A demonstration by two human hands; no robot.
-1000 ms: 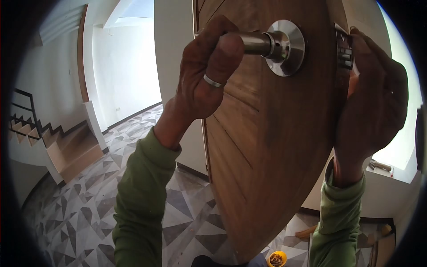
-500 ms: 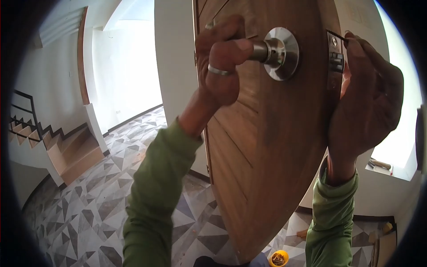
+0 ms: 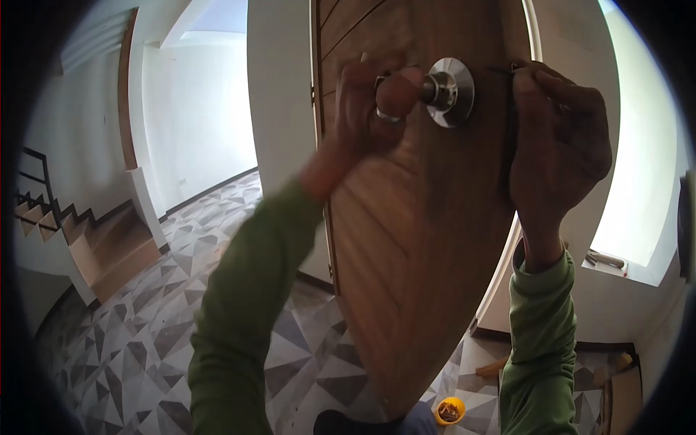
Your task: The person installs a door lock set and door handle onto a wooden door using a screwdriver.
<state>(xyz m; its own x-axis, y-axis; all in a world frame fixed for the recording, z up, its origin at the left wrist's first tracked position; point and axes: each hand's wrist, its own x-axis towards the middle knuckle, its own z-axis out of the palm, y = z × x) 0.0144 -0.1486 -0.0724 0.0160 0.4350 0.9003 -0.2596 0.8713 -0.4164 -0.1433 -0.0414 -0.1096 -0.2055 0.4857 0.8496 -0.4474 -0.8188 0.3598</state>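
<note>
A wooden door [image 3: 442, 217] with slanted grooves stands upright before me. Its metal doorknob has a round silver plate [image 3: 461, 93]. My left hand [image 3: 373, 109], a little blurred, is wrapped round the knob's end. At the door's right edge, my right hand [image 3: 558, 138] pinches a thin dark tool [image 3: 502, 70], whose tip points left over the door face, level with the silver plate. The latch plate on the door edge is hidden from view.
A yellow bowl [image 3: 449, 411] of small pieces sits on the patterned tile floor [image 3: 174, 312]. Stairs [image 3: 116, 254] rise at the left. Tools [image 3: 606, 261] lie on the window ledge at the right. Wood pieces [image 3: 493, 367] rest on the floor.
The door has turned, so its edge with the latch plate no longer shows. My right hand has moved left with the thin tool. My left hand has stayed on the knob.
</note>
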